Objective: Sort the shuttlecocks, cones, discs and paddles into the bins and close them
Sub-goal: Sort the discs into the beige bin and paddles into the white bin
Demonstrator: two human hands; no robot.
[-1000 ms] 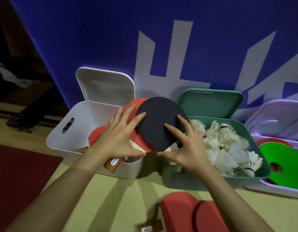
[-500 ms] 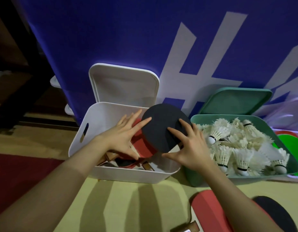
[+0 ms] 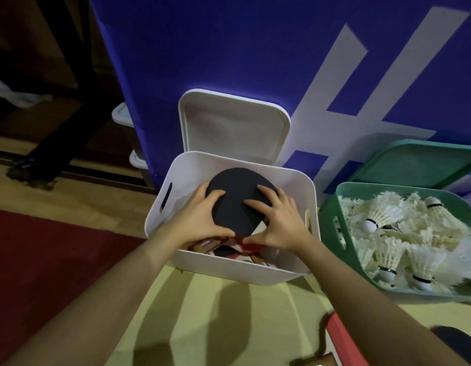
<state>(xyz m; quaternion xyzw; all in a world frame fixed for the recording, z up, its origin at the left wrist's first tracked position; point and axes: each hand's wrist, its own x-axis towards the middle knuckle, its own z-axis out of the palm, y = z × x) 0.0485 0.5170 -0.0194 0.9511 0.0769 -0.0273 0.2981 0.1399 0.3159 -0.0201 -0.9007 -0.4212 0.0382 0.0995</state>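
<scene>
A black-faced paddle (image 3: 237,194) lies on top of other paddles inside the white bin (image 3: 295,270). My left hand (image 3: 200,217) grips its left edge and my right hand (image 3: 279,220) grips its right edge, thumbs meeting near the handle end. The white lid (image 3: 233,128) leans upright behind the bin. To the right stands a green bin (image 3: 332,207) full of white shuttlecocks (image 3: 403,233), its green lid (image 3: 419,162) propped behind it. Cones and discs are out of view.
A red paddle (image 3: 342,336) lies on the yellow floor at the bottom right. A blue banner with white lettering (image 3: 255,48) stands behind the bins. A dark red mat (image 3: 44,247) covers the floor at the left.
Both hands have carried the black paddle leftward and lowered it from above the gap between the bins down into the white bin. The view swung left, hiding the green disc.
</scene>
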